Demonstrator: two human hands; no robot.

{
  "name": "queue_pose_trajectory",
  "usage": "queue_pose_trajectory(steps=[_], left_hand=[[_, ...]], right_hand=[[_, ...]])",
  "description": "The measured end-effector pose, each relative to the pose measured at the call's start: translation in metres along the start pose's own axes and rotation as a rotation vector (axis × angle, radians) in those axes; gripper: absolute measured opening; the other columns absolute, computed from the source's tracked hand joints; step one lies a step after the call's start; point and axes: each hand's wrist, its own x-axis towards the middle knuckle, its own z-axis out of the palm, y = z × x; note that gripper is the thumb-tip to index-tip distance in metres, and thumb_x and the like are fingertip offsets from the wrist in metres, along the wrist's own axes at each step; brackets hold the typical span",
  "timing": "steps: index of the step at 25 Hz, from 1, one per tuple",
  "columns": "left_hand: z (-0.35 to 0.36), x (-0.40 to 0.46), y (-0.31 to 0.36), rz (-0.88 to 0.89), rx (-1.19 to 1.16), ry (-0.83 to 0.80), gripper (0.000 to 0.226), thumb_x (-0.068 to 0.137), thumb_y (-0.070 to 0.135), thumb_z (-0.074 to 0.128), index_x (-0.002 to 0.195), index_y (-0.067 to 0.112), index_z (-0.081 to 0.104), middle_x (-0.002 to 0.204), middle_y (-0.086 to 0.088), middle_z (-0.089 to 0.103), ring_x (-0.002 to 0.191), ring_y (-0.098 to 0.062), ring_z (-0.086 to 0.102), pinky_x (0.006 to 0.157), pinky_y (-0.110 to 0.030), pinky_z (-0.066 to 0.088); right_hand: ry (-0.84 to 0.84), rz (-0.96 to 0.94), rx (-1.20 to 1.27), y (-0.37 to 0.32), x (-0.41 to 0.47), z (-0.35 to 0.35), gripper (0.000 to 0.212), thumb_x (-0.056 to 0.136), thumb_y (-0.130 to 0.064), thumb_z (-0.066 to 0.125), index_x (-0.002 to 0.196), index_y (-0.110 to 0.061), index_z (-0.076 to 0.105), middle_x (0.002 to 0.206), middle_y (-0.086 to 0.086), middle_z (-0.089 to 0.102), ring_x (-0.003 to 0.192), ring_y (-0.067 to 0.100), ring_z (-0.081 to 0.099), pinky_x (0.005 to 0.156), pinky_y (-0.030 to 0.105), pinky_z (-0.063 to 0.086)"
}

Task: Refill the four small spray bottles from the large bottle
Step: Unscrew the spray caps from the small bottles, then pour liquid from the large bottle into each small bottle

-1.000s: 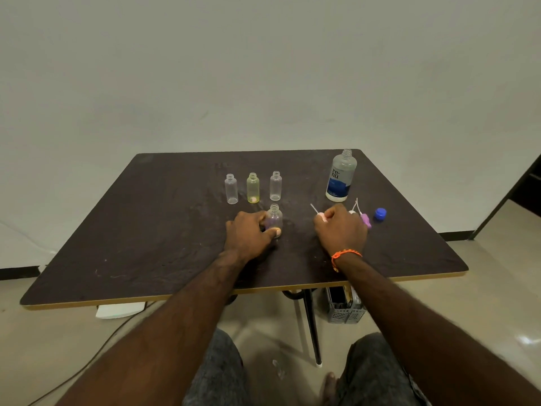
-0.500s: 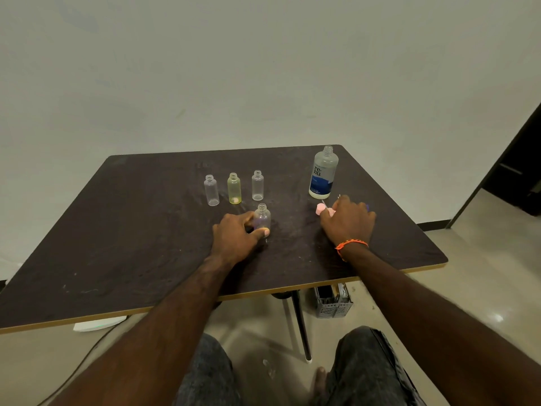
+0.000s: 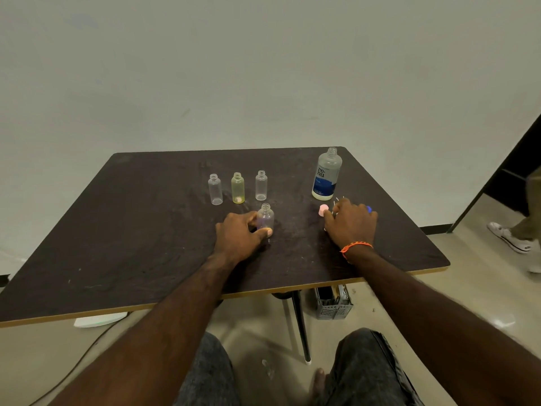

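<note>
On dark table [image 3: 117, 244], head view: both hands down among uncapped bottles.

Left hand [image 3: 238, 237] grips a clear small bottle [image 3: 265, 218] standing upright near mid-table, thumb across its base, fingers curled round the far side. Behind it, a row of three more small bottles, all upright and open-necked: clear one [image 3: 215, 189] at left, yellow-tinted one [image 3: 237, 187] in the middle, clear one [image 3: 261, 185] at right. Large bottle [image 3: 326, 174] with blue label stands upright, cap off, at the far right of the table. Right hand [image 3: 351, 222] rests just in front of it, fingers curled over spray heads with thin white tubes; cannot tell whether it pinches any. Pink cap [image 3: 323, 210] touches its fingertips; blue cap [image 3: 369, 208] peeks out beyond the knuckles. Orange band [image 3: 355, 247] on right wrist.
</note>
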Motion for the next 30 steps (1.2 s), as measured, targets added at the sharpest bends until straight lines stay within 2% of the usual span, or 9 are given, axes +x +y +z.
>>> queue_pose_trajectory(steps=[4, 8, 12, 16, 19, 21, 25, 27, 30], left_hand=[[-0.003, 0.0, 0.004, -0.003, 0.058, 0.01, 0.027, 0.087, 0.051, 0.075, 0.107, 0.033, 0.074, 0.092, 0.017, 0.074, 0.094, -0.007, 0.064, 0.098, -0.045, 0.037], [-0.018, -0.003, -0.007, -0.046, 0.089, 0.029, 0.029, 0.083, 0.054, 0.076, 0.104, 0.033, 0.074, 0.088, 0.017, 0.073, 0.094, -0.01, 0.067, 0.098, -0.045, 0.043], [-0.045, -0.014, -0.029, -0.104, 0.129, 0.066, 0.028, 0.082, 0.053, 0.077, 0.104, 0.035, 0.075, 0.084, 0.019, 0.071, 0.093, -0.01, 0.067, 0.094, -0.041, 0.042], [-0.071, -0.028, -0.049, -0.144, 0.133, 0.096, 0.026, 0.085, 0.049, 0.077, 0.108, 0.038, 0.076, 0.09, 0.019, 0.074, 0.097, -0.01, 0.068, 0.098, -0.045, 0.043], [-0.076, -0.032, -0.053, -0.152, 0.131, 0.114, 0.028, 0.086, 0.048, 0.077, 0.113, 0.041, 0.075, 0.097, 0.017, 0.076, 0.102, -0.012, 0.069, 0.103, -0.048, 0.044], [-0.074, -0.033, -0.052, -0.136, 0.124, 0.112, 0.038, 0.085, 0.052, 0.078, 0.12, 0.04, 0.072, 0.104, 0.015, 0.076, 0.109, -0.015, 0.068, 0.105, -0.049, 0.042], [-0.077, -0.029, -0.04, -0.149, 0.139, 0.121, 0.106, 0.069, 0.079, 0.076, 0.154, 0.024, 0.044, 0.138, 0.008, 0.065, 0.137, -0.019, 0.047, 0.11, -0.053, 0.032], [-0.083, -0.019, -0.022, -0.091, 0.156, 0.21, 0.113, 0.066, 0.088, 0.068, 0.155, 0.024, 0.041, 0.142, 0.004, 0.06, 0.138, -0.019, 0.042, 0.11, -0.05, 0.031], [-0.083, 0.009, 0.018, 0.088, 0.173, 0.262, 0.103, 0.069, 0.084, 0.07, 0.153, 0.029, 0.047, 0.143, 0.002, 0.055, 0.141, -0.017, 0.038, 0.11, -0.044, 0.028]], right_hand=[[0.05, -0.187, 0.048, -0.018, -0.012, 0.002, 0.019, 0.093, -0.04, 0.054, 0.094, -0.024, 0.064, 0.089, -0.001, 0.067, 0.09, 0.019, 0.059, 0.088, 0.044, 0.045], [-0.13, -0.452, 0.173, -0.07, -0.037, 0.012, 0.022, 0.092, -0.036, 0.053, 0.107, -0.026, 0.065, 0.092, -0.003, 0.07, 0.091, 0.02, 0.059, 0.084, 0.041, 0.047], [-0.333, -0.406, 0.386, -0.117, -0.059, 0.029, 0.043, 0.088, -0.025, 0.052, 0.13, -0.021, 0.062, 0.105, -0.002, 0.075, 0.101, 0.023, 0.065, 0.091, 0.043, 0.053], [-0.397, -0.464, 0.439, -0.152, -0.077, 0.043, 0.055, 0.078, -0.028, 0.041, 0.13, -0.026, 0.061, 0.106, -0.002, 0.075, 0.101, 0.025, 0.066, 0.088, 0.042, 0.055], [-0.392, -0.453, 0.466, -0.161, -0.083, 0.045, 0.053, 0.082, -0.022, 0.048, 0.134, -0.022, 0.059, 0.112, 0.001, 0.073, 0.107, 0.027, 0.064, 0.094, 0.041, 0.052], [-0.386, -0.448, 0.482, -0.158, -0.082, 0.043, 0.051, 0.086, -0.016, 0.054, 0.137, -0.016, 0.058, 0.115, 0.0, 0.073, 0.111, 0.025, 0.063, 0.1, 0.039, 0.049], [-0.312, -0.427, 0.527, -0.134, -0.068, 0.028, 0.046, 0.086, -0.014, 0.058, 0.132, -0.018, 0.061, 0.107, -0.005, 0.074, 0.104, 0.017, 0.066, 0.096, 0.037, 0.051], [-0.265, -0.407, 0.509, -0.113, -0.052, 0.017, 0.039, 0.089, -0.016, 0.057, 0.127, -0.02, 0.063, 0.104, -0.005, 0.073, 0.099, 0.016, 0.067, 0.092, 0.039, 0.053], [-0.147, -0.336, 0.453, -0.074, -0.017, -0.003, 0.03, 0.093, -0.023, 0.053, 0.121, -0.026, 0.064, 0.103, -0.002, 0.074, 0.097, 0.019, 0.067, 0.087, 0.044, 0.055]])
